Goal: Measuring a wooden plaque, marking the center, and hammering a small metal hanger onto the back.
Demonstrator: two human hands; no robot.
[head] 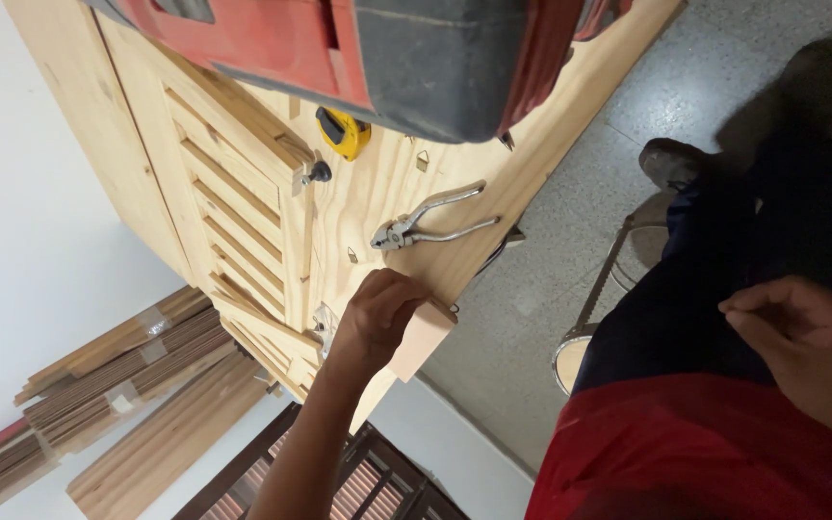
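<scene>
1. Head view, tilted hard: the big pale workbench (pixel 455 207) fills the upper frame, with a slatted wooden shutter (pixel 233 207) lying on it and a red and grey tool case (pixel 406 58) at the top edge.

2. Below the bench, bundles of wood strips (pixel 117 385) lean by the wall, and a dark louvred panel (pixel 358 481) sits at the bottom.

3. Left hand (pixel 377 313) is out at the bench edge, fingers curled down and pressed onto a small flat wooden block (pixel 423 337) that pokes past the edge. It looks like a grip or a press on the block, though the fingertips are hidden.

4. Right hand (pixel 806 332) hangs back near the body, fingers loosely curled, thumb meeting the forefinger; whether it pinches something tiny I cannot tell.

5. Step in hand, as I judge it: placing or steadying the block against the bench edge. Any next move calls for keeping it square and reaching a tool.

6. Pliers (pixel 426 223) lie near the left hand, handles spread.

7. Yellow tape measure (pixel 344 132) sits farther up, with small metal hangers (pixel 422 160) scattered about.
</scene>
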